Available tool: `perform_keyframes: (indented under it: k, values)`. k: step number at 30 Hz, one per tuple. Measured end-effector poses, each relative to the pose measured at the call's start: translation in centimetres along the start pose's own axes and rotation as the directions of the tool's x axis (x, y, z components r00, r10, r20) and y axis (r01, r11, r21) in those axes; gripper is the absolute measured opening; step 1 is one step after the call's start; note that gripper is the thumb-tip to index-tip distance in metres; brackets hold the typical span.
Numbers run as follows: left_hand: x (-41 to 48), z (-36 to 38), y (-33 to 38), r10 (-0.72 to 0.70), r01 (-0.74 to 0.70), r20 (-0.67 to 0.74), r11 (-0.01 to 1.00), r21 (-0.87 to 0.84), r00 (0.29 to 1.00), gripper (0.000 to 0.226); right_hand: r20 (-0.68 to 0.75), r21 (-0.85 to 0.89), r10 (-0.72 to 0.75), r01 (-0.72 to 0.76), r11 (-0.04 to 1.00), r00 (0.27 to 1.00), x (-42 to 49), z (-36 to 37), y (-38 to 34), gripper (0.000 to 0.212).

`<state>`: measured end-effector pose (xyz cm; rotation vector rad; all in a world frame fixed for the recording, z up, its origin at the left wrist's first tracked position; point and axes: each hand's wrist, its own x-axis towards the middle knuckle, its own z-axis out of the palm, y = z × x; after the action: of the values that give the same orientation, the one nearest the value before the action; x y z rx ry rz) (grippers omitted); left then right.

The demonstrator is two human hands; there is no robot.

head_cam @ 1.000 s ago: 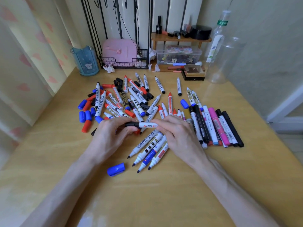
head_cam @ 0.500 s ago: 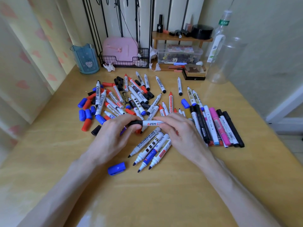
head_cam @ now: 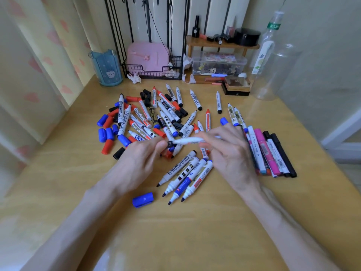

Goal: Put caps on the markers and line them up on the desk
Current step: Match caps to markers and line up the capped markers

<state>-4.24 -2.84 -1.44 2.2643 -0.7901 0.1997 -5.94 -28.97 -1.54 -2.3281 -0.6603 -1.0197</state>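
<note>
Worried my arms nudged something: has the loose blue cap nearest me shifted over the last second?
No. The blue cap lies just left of the four uncapped markers, with the same gap to their tips as before.

Near desk (head_cam: 195, 231) bare; marker pile (head_cam: 156, 118) crowds centre, capped row (head_cam: 271, 153) blocks right.

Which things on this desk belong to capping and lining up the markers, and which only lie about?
Job: white plastic marker in the right hand; small black cap in the left hand; four uncapped white markers; loose blue plastic cap; row of capped markers.
Lying about: blue translucent cup; pink box; clear plastic bottle; wooden shelf.
</note>
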Motion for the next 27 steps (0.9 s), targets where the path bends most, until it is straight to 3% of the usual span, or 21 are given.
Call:
perform_keyframes:
  k: [3, 8, 13, 17, 21, 27]
  values:
    - [-0.5, -0.9, -0.7, -0.061, 0.058, -0.047, 0.996, -0.066, 0.997, 0.026, -0.054, -0.022, 0.065, -0.066, 0.998, 0.996, 0.0, -1.1, 1.6, 0.029]
    - [-0.5, -1.2, -1.6, -0.063, 0.062, -0.058, 0.998, -0.018, 0.996, 0.022, 0.074, 0.009, 0.122, -0.123, 0.992, 0.99, -0.5, -0.6, 1.8, 0.026]
    - [-1.0, -2.4, -3.0, -0.035, 0.036, -0.028, 0.999, 0.018, 0.999, 0.02, 0.093, -0.005, 0.183, -0.183, 0.983, 0.979, -0.5, -0.5, 1.4, 0.022]
    - [-1.2, -1.5, -2.7, -0.003, 0.0, 0.041, 0.998, 0.07, 0.999, 0.034, 0.132, 0.002, 0.201, -0.203, 0.979, 0.971, -0.6, 0.0, 1.1, 0.023]
    - [-1.1, -1.4, -2.8, 0.002, -0.001, -0.002, 0.996, 0.085, 1.0, 0.043, 0.197, 0.01, 0.18, -0.185, 0.983, 0.964, -0.8, 0.0, 1.0, 0.024]
    - [-1.3, -1.4, -2.2, -0.051, 0.052, -0.033, 0.998, 0.028, 0.998, 0.022, 0.248, 0.024, 0.154, -0.165, 0.986, 0.956, -0.8, 0.2, 0.8, 0.023]
